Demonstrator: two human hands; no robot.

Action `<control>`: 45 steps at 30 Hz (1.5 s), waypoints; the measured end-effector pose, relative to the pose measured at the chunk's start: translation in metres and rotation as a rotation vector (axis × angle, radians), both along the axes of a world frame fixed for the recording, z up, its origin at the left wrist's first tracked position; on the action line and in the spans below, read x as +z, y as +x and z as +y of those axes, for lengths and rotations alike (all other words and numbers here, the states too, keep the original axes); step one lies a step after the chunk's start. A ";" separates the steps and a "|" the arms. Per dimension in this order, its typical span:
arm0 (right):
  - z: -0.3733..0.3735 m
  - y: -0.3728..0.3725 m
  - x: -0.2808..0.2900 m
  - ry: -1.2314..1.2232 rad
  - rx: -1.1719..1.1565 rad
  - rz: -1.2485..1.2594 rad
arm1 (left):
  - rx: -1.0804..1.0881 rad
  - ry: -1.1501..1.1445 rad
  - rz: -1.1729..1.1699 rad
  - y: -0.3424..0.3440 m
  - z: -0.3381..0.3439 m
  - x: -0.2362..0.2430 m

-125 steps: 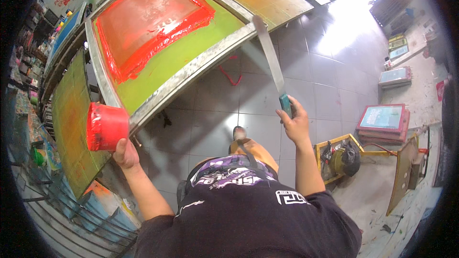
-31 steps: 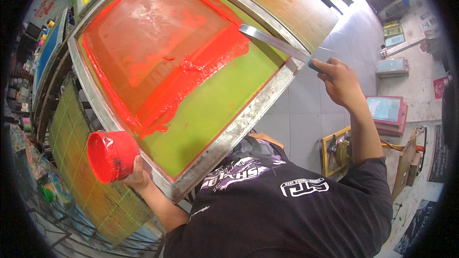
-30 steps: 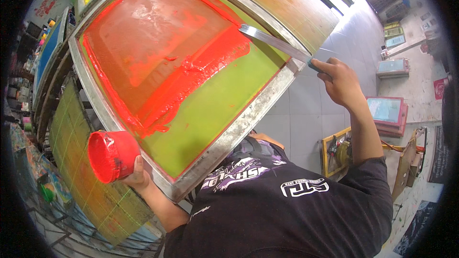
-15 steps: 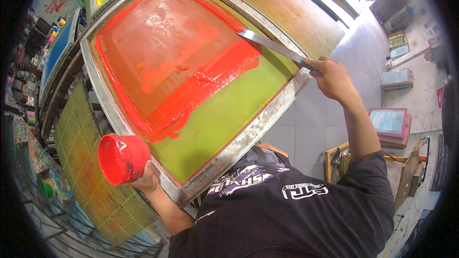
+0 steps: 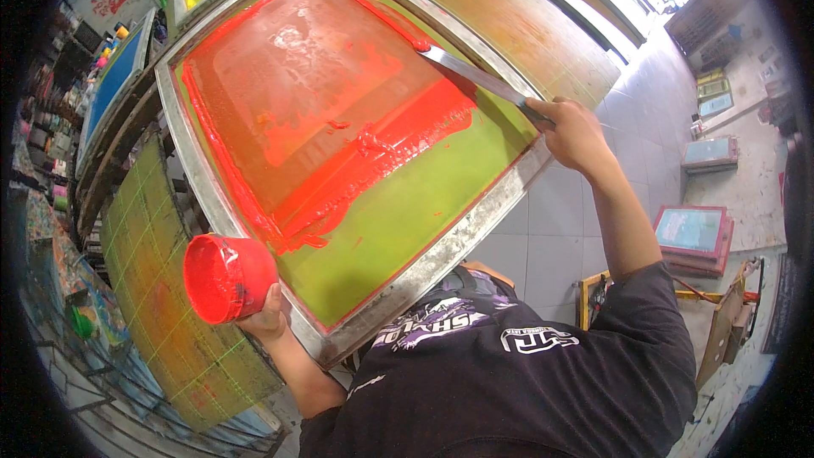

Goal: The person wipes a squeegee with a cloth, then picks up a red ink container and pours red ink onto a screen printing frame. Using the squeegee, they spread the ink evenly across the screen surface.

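Observation:
A silk-screen printing frame (image 5: pixel 441 263) with grey metal edges lies in front of me. Its green mesh (image 5: pixel 381 242) carries a broad layer of red ink (image 5: pixel 348 174), thick along the left side and in a ragged near band. My right hand (image 5: pixel 577 131) is closed around the dark handle of a long metal ink spatula (image 5: pixel 483 78), which reaches over the frame's right edge. Red ink clings to its tip, at the ink ridge on the far right. Left of the frame's near corner, my left hand (image 5: pixel 269 318) grips a red ink tub (image 5: pixel 250 276), tilted with its mouth facing left.
Below the frame, on the left, is a stained board (image 5: pixel 161 288) with grid lines. Another long board (image 5: pixel 517 30) lies beyond the frame. Bottles and pots crowd the far left. On the right, small framed screens (image 5: pixel 691 231) stand by the wall, above a yellow frame (image 5: pixel 591 298).
The view has shifted a little. Relative to the screen, the spatula tip has slid slightly left along the far ink ridge, and a red blob shows at it. The tub stays beside the frame.

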State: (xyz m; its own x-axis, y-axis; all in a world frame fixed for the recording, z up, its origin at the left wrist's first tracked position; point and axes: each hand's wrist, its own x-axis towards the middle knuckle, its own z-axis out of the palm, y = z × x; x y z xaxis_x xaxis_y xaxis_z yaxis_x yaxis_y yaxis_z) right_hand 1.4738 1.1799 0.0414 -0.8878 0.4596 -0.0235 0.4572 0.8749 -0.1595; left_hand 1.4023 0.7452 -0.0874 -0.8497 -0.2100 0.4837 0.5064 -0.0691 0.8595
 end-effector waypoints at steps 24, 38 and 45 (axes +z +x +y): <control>0.002 -0.074 -0.009 -0.088 0.014 0.049 | 0.048 0.026 -0.061 0.004 0.004 0.006; 0.002 -0.124 -0.005 0.033 0.070 0.023 | 0.048 -0.002 -0.095 0.004 -0.001 -0.002; 0.000 -0.143 0.000 0.054 0.109 -0.005 | 0.075 0.051 -0.111 0.006 0.005 0.001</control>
